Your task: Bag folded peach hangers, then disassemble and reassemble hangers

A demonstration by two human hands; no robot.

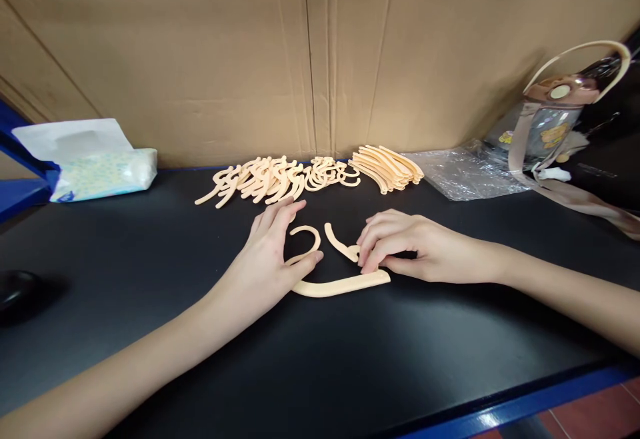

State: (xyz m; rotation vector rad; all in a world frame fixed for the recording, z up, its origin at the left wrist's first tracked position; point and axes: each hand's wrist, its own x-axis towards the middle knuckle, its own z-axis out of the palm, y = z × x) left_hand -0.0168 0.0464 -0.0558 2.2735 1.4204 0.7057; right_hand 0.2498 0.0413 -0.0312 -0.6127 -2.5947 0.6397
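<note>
Spanning the back, a brown cardboard wall [200,59] rises behind a black matte tabletop [350,372]. The left hand [267,256] lies loosely open at the table's centre, thumb touching one end of a long curved peach plastic strip [340,286]. The right hand [405,249] pinches narrowly on a small curved peach piece [340,244] at the strip's other end. A curled peach hook [307,234] lies inside the left hand's span

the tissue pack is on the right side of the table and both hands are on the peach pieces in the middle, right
Not quite: the head view shows the tissue pack on the left side of the table. The left hand and the right hand are indeed on the peach pieces in the middle.
</note>
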